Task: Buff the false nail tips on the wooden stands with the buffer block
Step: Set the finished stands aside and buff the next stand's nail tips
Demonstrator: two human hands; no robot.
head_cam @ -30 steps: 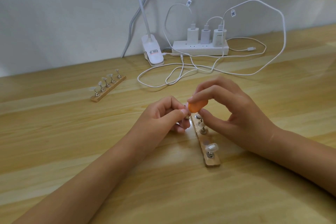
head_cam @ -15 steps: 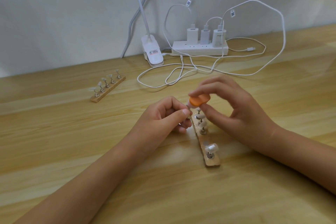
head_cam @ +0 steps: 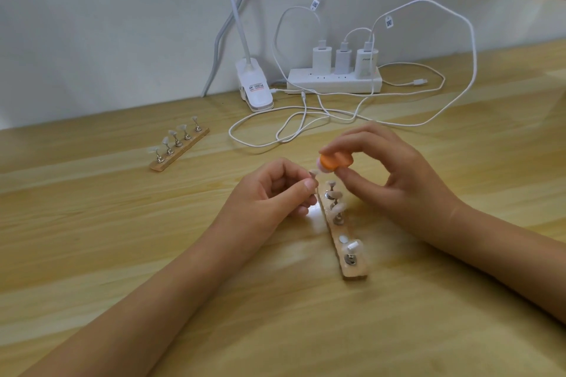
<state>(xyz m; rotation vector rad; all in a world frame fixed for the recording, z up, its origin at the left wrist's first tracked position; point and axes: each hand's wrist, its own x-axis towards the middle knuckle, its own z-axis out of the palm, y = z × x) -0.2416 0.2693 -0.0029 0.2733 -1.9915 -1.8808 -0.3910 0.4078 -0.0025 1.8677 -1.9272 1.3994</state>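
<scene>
We log the left hand pinching one false nail tip by its peg, thumb against forefinger, just above the far end of the near wooden stand. The right hand pinches the buffer block in its fingers, long axis left-right, just right of and above the tip (a slight gap shows). A second ago the block sat lower, on the tip.

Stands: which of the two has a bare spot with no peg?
The near stand: one round spot on it sits bare. The far stand, at left, carries five pegs in a full row.
</scene>
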